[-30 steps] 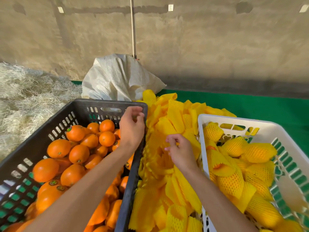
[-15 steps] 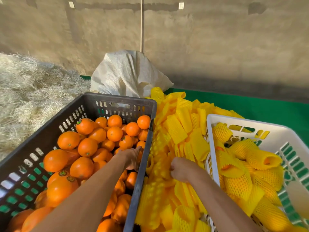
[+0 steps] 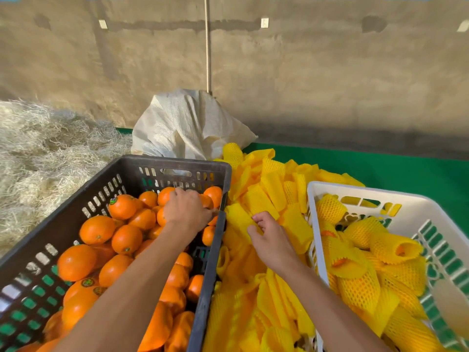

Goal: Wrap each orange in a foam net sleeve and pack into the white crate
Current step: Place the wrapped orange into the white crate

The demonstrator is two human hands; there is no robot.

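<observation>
Now the left hand [image 3: 186, 210] is down in the black crate [image 3: 106, 184], fingers curled over the oranges [image 3: 121, 235] at its far right corner; whether it grips one, I cannot tell. Right of that crate, the right hand [image 3: 271, 240] pinches a yellow foam net sleeve [image 3: 239, 219] on the loose sleeve pile [image 3: 266, 189]. Further right sits the white crate [image 3: 416, 204], holding wrapped oranges [image 3: 396, 247].

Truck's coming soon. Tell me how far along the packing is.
Done: several sleeved oranges lie in the white crate. In hand: the left hand reaches among loose oranges in the black crate; the right hand pinches a foam sleeve from the pile. Left: most of the black crate's oranges, still bare.
</observation>
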